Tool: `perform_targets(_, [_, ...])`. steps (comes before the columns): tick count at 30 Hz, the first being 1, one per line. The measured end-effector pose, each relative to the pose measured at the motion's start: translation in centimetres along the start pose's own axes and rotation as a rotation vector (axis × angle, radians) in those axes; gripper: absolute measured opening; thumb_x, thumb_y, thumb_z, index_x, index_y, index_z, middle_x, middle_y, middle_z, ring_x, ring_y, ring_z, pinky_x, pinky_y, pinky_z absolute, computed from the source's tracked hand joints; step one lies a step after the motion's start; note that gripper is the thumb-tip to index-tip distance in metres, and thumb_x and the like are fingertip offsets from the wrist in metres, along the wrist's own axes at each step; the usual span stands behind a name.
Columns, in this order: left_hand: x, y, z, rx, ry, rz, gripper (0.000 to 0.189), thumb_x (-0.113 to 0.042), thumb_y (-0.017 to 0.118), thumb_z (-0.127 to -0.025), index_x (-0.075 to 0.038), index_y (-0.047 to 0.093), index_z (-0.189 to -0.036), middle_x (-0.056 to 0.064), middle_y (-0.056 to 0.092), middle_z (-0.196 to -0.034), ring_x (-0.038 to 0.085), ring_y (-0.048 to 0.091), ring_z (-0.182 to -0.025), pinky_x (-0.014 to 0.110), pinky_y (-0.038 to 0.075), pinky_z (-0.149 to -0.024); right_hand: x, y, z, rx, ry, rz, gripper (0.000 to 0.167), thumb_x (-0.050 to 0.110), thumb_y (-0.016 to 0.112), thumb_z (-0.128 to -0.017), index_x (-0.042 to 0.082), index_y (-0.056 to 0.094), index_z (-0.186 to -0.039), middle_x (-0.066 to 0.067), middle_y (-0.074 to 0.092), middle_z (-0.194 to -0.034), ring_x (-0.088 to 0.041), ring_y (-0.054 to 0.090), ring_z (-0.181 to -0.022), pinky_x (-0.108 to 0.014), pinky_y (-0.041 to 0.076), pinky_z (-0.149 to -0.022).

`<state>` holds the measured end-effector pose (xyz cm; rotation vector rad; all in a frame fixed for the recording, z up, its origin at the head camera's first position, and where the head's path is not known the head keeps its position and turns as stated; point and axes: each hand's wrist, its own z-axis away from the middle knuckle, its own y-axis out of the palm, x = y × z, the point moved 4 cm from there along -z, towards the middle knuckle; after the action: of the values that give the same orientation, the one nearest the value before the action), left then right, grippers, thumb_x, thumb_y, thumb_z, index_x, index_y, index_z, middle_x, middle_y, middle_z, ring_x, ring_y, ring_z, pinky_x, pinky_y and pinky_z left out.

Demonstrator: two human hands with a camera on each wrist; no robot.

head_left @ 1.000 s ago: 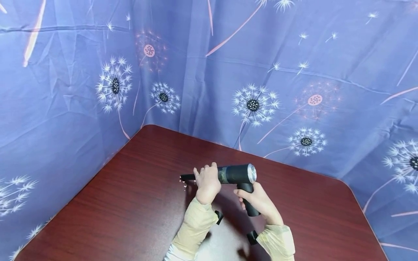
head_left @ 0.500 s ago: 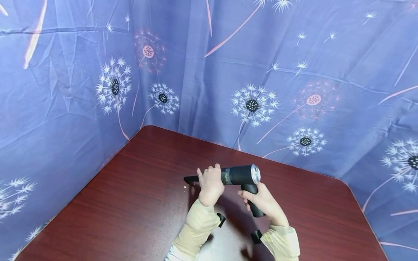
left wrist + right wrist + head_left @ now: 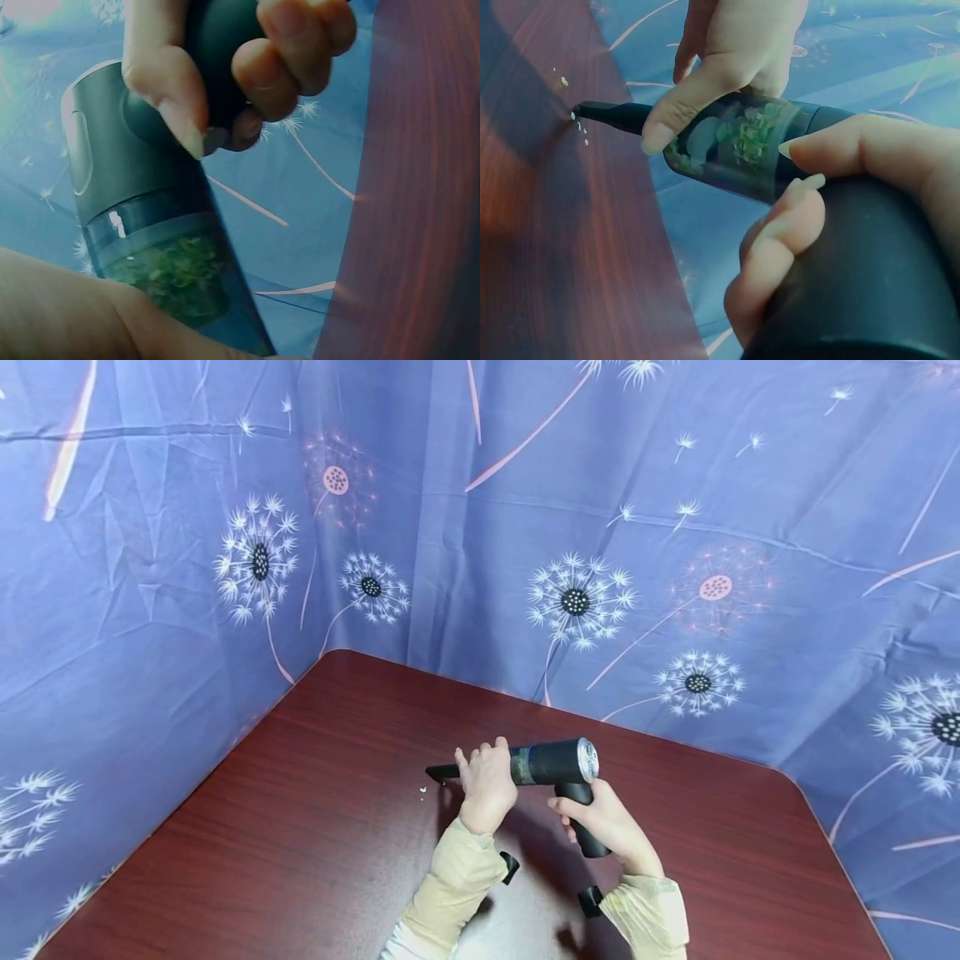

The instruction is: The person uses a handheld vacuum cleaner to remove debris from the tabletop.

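Note:
A black handheld vacuum cleaner (image 3: 553, 762) is held over the table, its narrow nozzle (image 3: 615, 115) pointing left and down at the tabletop. My left hand (image 3: 487, 789) grips the front of its body from above, around the clear dust cup (image 3: 754, 139). Green and pale bits show inside that cup in both wrist views. My right hand (image 3: 603, 822) is wrapped around the handle (image 3: 581, 814), thumb on the near side. Small white crumbs (image 3: 564, 81) lie right by the nozzle tip.
The dark red-brown table (image 3: 300, 827) has rounded corners and reaches to a blue curtain (image 3: 480, 568) with dandelion prints behind and to the left. Black wrist straps (image 3: 590, 902) stick out from the cream sleeves (image 3: 457, 868).
The vacuum cleaner and both hands have shifted slightly right. Fewer white crumbs show around the nozzle tip than a second ago.

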<state>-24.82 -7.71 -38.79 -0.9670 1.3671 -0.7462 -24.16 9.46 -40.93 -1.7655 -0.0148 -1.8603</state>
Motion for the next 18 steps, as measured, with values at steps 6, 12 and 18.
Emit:
perform_targets(6, [-0.7,0.6,-0.1,-0.107,0.084,0.015,0.049,-0.002,0.077,-0.068,-0.008,0.052,-0.110,0.013,0.063,-0.094,0.032,0.062,-0.097,0.057,0.031,-0.108,-0.1,-0.7,0.2,-0.046,0.015,0.013,0.023,0.017,0.068,-0.087,0.000,0.057,-0.098,-0.006,0.054,-0.063,-0.016,0.055,-0.049,-0.035,0.051,-0.051])
perform_targets(12, [-1.6,1.4,0.0,-0.115,0.125,0.014,0.053,-0.005,0.078,-0.069,-0.010,0.050,-0.113,0.012,0.063,-0.094,0.032,0.062,-0.096,0.057,0.030,-0.109,-0.2,-1.9,0.8,-0.046,0.046,0.020,0.027,0.020,0.068,-0.087,-0.001,0.056,-0.100,-0.007,0.054,-0.065,-0.016,0.055,-0.051,-0.034,0.050,-0.051])
perform_targets(18, [-2.0,1.7,0.5,-0.112,0.156,-0.011,0.048,-0.007,0.078,-0.069,-0.009,0.051,-0.109,0.013,0.063,-0.089,0.032,0.063,-0.092,0.057,0.032,-0.108,-0.5,-2.4,1.2,0.004,0.041,0.003,0.030,0.021,0.067,-0.089,-0.002,0.053,-0.104,-0.005,0.053,-0.067,-0.014,0.054,-0.052,-0.037,0.052,-0.053])
